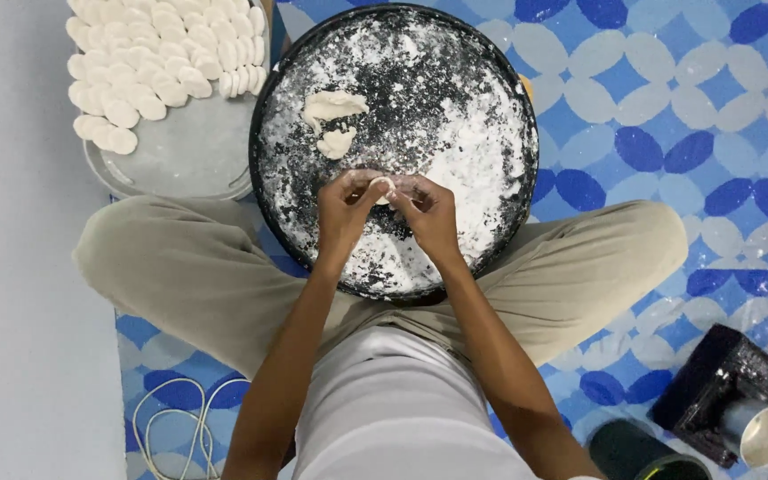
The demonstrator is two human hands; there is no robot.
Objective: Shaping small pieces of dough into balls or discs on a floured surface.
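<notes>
**A:** What are the hands busy with?

**B:** Both meet over the near half of a round black tray dusted with white flour. The left hand and the right hand are curled in, fingertips pinched on a small piece of dough held between them, just above the tray's floured surface.

**A:** So neither hand is spread open?

**B:** No. Each is closed down to a pinch on that one little piece, thumbs and forefingers touching it from either side.

**A:** Anything else on the tray?

**B:** Two pale dough lumps lie further from the person, left of the tray's middle, one just beside the other, well apart from the hands.

**A:** And around it?

**B:** To the upper left a light round platter touches the tray's rim; its far part is stacked with rows of finished dough pieces, overlapping like scales. The person sits cross-legged on a blue-and-white patterned mat, the tray resting against the knees. A white cord loops on the mat at lower left. At lower right stand a black box-like device, a metal cup and a dark round container.
</notes>
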